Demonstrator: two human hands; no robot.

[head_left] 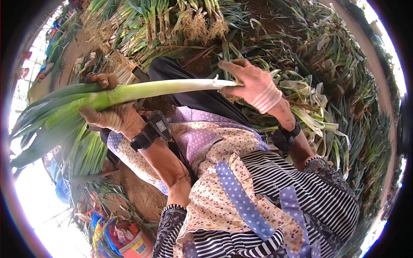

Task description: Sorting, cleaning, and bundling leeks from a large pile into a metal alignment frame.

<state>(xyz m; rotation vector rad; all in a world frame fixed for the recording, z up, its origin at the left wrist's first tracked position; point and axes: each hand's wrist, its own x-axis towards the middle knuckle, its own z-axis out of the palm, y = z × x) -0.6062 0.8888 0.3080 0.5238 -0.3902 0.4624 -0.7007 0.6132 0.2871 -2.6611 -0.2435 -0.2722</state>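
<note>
A large leek lies crosswise in front of me, its green leaves fanning left and its white shank pointing right. My left hand, in a soiled knit glove, grips it where green turns to pale, fingers over the far side and thumb along the near side. At the white end is my right hand, gloved too, with thumb and forefinger spread around the tip. The thumb touches or overlaps that end, and a small torn bit of skin sticks up beside it. Whether roots are on the tip is partly hidden by the thumb.
Bundled leeks with brown roots stand at the far side. Stripped leaves are heaped to my right, beside many more green leaves. More leeks lie under the held one at left. A red bucket stands at lower left.
</note>
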